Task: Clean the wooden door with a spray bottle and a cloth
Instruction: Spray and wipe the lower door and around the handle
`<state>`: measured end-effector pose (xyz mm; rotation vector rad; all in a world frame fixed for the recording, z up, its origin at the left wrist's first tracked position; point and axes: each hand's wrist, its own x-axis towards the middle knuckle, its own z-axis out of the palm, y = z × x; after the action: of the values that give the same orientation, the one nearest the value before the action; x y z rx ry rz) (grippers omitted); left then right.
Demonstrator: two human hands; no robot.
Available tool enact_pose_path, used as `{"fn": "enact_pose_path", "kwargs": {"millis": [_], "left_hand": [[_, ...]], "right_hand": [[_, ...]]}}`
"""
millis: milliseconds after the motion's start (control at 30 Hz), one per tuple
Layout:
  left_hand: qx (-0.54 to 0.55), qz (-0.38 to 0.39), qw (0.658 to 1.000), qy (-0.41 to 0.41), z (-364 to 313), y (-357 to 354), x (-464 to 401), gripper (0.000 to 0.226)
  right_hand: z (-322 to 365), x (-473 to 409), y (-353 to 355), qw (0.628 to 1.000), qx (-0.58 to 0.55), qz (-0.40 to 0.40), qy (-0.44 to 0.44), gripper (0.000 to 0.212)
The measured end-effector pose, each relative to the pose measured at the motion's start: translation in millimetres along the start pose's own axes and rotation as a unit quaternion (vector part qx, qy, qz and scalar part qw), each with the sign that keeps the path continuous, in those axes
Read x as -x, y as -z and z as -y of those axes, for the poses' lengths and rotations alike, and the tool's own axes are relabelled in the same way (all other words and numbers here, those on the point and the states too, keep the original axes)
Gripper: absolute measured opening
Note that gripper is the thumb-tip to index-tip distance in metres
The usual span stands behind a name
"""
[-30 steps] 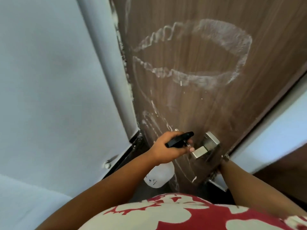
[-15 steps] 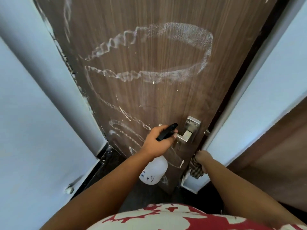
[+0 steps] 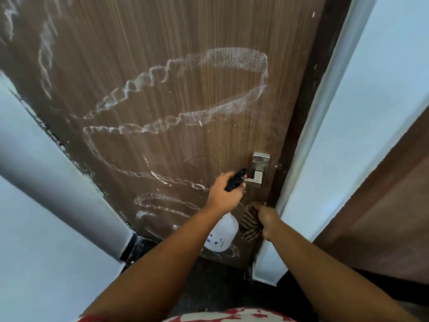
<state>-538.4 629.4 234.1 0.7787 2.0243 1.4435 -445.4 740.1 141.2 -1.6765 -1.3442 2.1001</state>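
Observation:
The brown wooden door (image 3: 185, 94) fills the middle of the view, streaked with white loops of foam (image 3: 232, 108). My left hand (image 3: 224, 192) grips the black head of a white spray bottle (image 3: 222, 235), whose body hangs below my wrist. The nozzle sits right beside the steel door handle (image 3: 258, 173). My right hand (image 3: 267, 219) holds a striped brown cloth (image 3: 249, 225) against the door's lower right part, just under the handle.
A pale wall (image 3: 46, 228) stands to the left and a white door frame (image 3: 336, 135) to the right. A dark floor (image 3: 220, 287) lies below the door. A brown surface (image 3: 394, 205) shows at far right.
The view has swung left to right, so the door now faces me squarely. My right hand with the cloth has come up from behind the door's edge onto its face.

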Motion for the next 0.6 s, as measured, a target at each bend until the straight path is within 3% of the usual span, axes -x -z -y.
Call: {"fn": "enact_pose_path", "kwargs": {"millis": [133, 333, 600], "left_hand": [[-0.018, 0.012, 1.000, -0.009, -5, 1, -21, 0.019], [-0.004, 0.019, 1.000, -0.021, 12, 1, -21, 0.017], [0.006, 0.046, 0.999, 0.001, 3, 8, -26, 0.020]], "right_hand": [[27, -4, -16, 0.999, -0.015, -0.003, 0.052, 0.034], [34, -11, -18, 0.999, -0.011, -0.031, 0.025, 0.026], [44, -1, -20, 0.998, -0.058, -0.008, -0.008, 0.028]]}}
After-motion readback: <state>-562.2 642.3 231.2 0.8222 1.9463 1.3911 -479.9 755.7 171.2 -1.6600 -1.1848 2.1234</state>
